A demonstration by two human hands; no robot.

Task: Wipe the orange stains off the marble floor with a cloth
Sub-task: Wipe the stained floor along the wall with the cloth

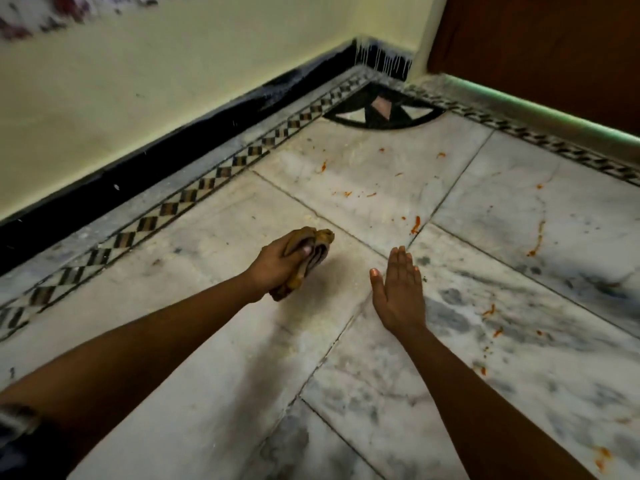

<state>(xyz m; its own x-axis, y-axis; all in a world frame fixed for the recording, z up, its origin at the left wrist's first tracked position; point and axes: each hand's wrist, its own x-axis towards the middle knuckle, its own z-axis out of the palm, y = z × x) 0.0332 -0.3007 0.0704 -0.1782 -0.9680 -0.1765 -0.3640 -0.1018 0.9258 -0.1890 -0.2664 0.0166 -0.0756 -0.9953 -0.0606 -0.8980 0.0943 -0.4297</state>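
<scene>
We see the left hand (277,266) squeezing a bunched brown cloth (310,252) just above the marble floor (214,368), near the checkered border strip (194,199) that runs along the wall (138,84). The right hand (398,289) is flat with straight fingers and holds nothing, beside the cloth. Orange stains (415,225) dot the floor past the hands, toward the far corner and the right edge, and we see bare marble between the two arms.
</scene>
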